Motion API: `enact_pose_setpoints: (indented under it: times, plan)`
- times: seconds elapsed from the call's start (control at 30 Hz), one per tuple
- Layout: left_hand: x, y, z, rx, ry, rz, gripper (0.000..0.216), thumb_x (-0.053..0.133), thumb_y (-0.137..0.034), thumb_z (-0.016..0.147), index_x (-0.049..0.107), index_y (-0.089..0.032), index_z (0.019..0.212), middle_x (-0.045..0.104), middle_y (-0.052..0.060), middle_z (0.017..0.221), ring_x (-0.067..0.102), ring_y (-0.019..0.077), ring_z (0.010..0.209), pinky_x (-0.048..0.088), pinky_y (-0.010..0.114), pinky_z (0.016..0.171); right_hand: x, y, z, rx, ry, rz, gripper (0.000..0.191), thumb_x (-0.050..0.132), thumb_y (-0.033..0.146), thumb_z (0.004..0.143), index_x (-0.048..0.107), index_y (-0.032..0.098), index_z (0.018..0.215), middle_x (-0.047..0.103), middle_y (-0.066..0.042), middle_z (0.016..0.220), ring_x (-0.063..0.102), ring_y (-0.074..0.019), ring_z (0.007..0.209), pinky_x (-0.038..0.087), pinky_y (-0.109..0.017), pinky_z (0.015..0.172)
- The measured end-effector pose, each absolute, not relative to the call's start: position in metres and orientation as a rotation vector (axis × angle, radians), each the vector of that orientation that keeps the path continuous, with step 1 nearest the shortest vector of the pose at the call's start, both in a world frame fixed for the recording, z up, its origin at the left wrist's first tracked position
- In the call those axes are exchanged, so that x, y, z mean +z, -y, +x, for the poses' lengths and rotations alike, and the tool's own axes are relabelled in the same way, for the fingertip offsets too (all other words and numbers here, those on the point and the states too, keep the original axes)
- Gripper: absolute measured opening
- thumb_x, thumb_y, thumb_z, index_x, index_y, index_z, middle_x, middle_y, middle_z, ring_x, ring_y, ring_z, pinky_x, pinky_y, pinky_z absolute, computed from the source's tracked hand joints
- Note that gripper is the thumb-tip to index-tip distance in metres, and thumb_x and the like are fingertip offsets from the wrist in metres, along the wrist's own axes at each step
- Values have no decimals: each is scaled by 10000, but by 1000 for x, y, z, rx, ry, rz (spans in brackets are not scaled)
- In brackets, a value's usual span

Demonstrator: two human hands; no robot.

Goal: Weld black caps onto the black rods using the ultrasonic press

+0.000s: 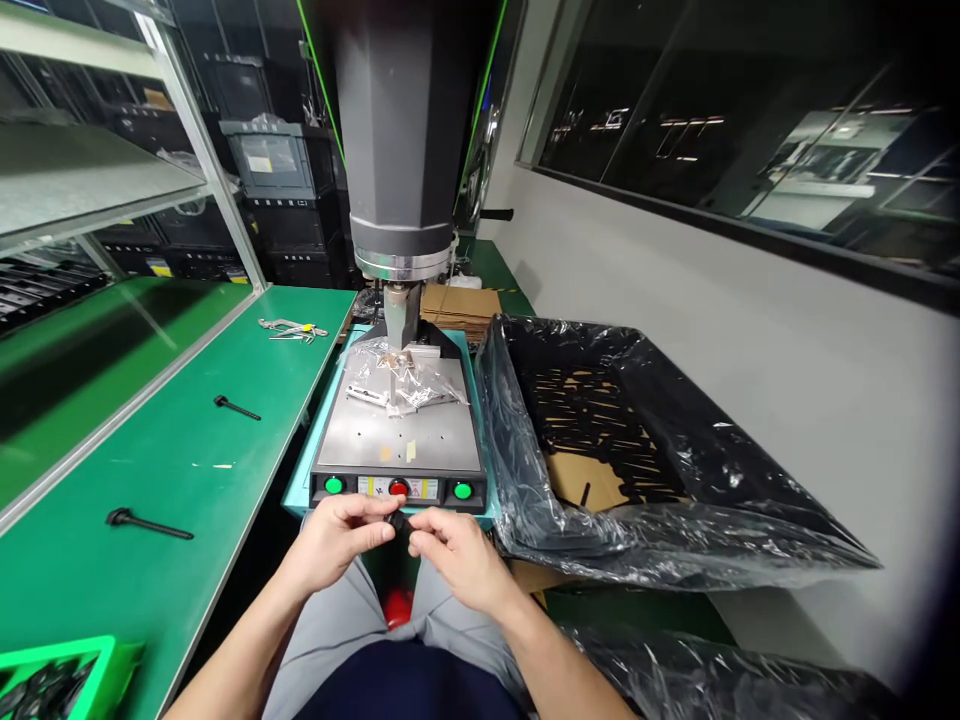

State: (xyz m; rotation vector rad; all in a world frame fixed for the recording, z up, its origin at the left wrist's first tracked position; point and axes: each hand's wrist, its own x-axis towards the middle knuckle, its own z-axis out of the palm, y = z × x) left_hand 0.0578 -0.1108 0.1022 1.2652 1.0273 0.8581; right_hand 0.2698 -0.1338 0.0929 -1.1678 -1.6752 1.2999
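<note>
In front of the press's control panel (442,488), my left hand (335,541) and my right hand (466,562) meet over my lap. Thumb and fingers of both pinch a small black part (397,522), mostly hidden by the fingertips. Just beyond stands the press (397,160), its metal head over a steel plate (397,440) with clear plastic-wrapped fixture pieces (397,385). A red button (398,488) sits between two green buttons. On the green bench at left lie two black rods with round heads, one nearer (150,523) and one farther (238,407).
To the right, a large box lined with black plastic (525,470) holds many black rods on cardboard. Pliers and hex keys (292,329) lie on the bench. A bright green bin (116,660) of black parts stands at lower left. Shelving (97,180) rises behind.
</note>
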Motion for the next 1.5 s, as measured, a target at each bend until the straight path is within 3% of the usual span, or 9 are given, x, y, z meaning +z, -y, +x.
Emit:
enact_pose_setpoints:
  times: [0.13,0.37,0.53,0.73,0.93,1.07,1.3,1.4,1.5]
  plan:
    - [96,105,58,818,-1012,1252,328,841,-341,648,787,-223,950,748,96,1081,696,296,1008,551,410,912,81,130,269,1734,1371,-1048,284,609,434,839,626,158,906,662,-3,683,408,-81,450,313,-224,451]
    - [86,96,64,788,-1059,1264,337,835,-363,649,786,-221,950,751,97,1062,696,308,1018,530,448,951,75,132,266,1189,1648,-1211,156,530,220,882,667,191,812,682,-3,730,590,-144,691,415,-263,659]
    - [75,91,73,822,-1041,1247,333,804,-384,691,776,-246,992,727,84,1134,657,304,1111,485,451,1017,50,127,258,1483,1342,-1172,143,571,312,856,623,179,869,653,-5,721,480,-102,510,350,-230,485]
    - [54,65,85,856,-1036,1341,479,709,-422,800,676,-190,1217,728,97,1135,634,276,1134,454,425,1039,36,103,256,1699,1027,-971,564,647,522,821,531,189,1261,633,-30,840,388,-56,462,215,-187,405]
    - [29,-15,74,1225,-1289,772,443,821,-385,696,689,-139,1040,657,139,1194,597,262,1145,489,356,971,21,38,275,1485,904,-1190,534,685,587,733,616,170,1061,591,21,673,378,-62,427,238,-178,372]
    - [24,-66,73,1244,-1230,575,341,805,-300,736,619,-154,983,662,98,1097,658,177,964,536,291,852,15,-12,273,1375,852,-1203,331,736,414,658,600,185,854,631,-8,780,536,-102,538,372,-196,442]
    - [37,-82,87,1155,-1031,426,222,777,-213,757,592,-170,871,686,45,846,667,123,662,563,226,631,21,-60,249,1273,1021,-1088,217,664,342,678,650,176,817,678,-20,767,597,-154,635,477,-267,603]
    - [42,-71,89,1148,-989,442,246,797,-139,716,598,-169,857,672,13,737,656,111,600,544,191,564,25,-73,247,1164,1105,-1037,247,688,303,670,682,182,886,718,-25,845,644,-202,806,497,-323,803]
    - [47,-64,91,1140,-970,467,259,807,-129,695,594,-164,838,664,5,684,660,115,583,540,185,545,29,-85,249,1074,1165,-1005,333,678,305,687,683,182,996,731,-45,921,660,-228,864,504,-358,847]
